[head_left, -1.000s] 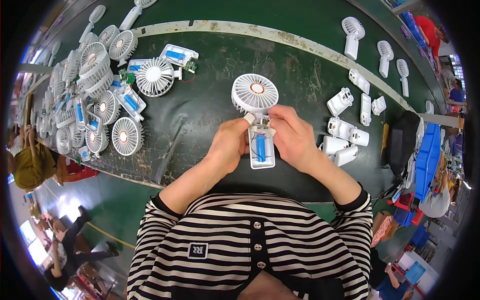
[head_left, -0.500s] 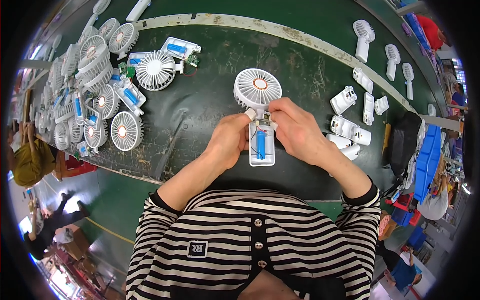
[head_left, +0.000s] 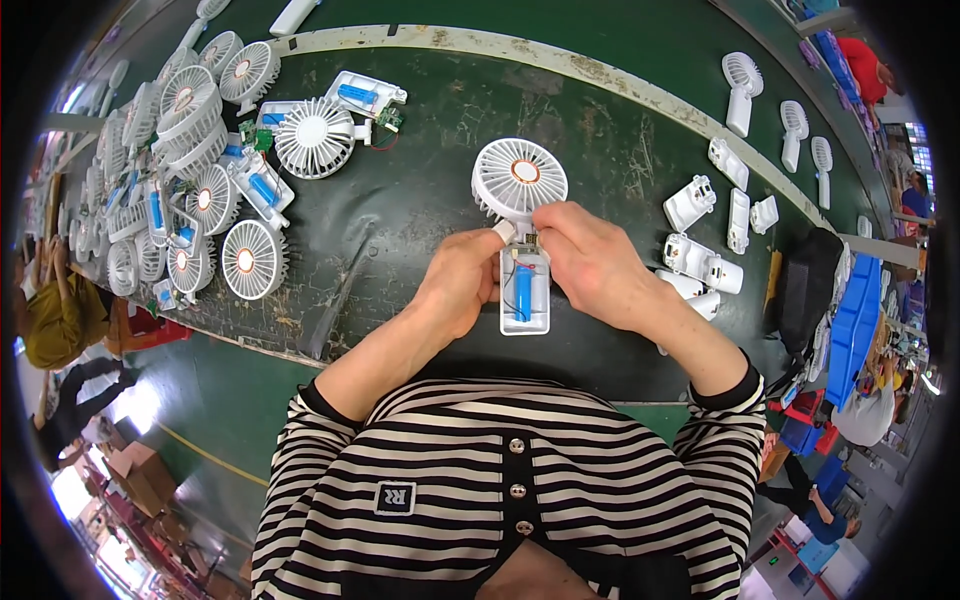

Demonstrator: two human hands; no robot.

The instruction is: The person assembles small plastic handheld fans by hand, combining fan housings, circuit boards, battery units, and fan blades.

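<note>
While both hands (head_left: 462, 283) (head_left: 592, 265) hold a fan (head_left: 522, 180), a lettered shirt patch (head_left: 395, 498) shows.

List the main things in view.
Held fan: one, white, centre
Batteries: several, blue, centre and left
Piled fans: many, white, left
Circuit boards: several, green, left
Casing pieces: several, white, right
Far fans: at least three, white, upper right
Table: one, dark, middle
Bag: one, black, table's right edge
Containers: several, blue, red, right edge
People: several, varied clothing, both sides
Striped top: one, black and cream, bottom
Left hand: one, bare, on held fan
Right hand: one, bare, on held fan
</note>
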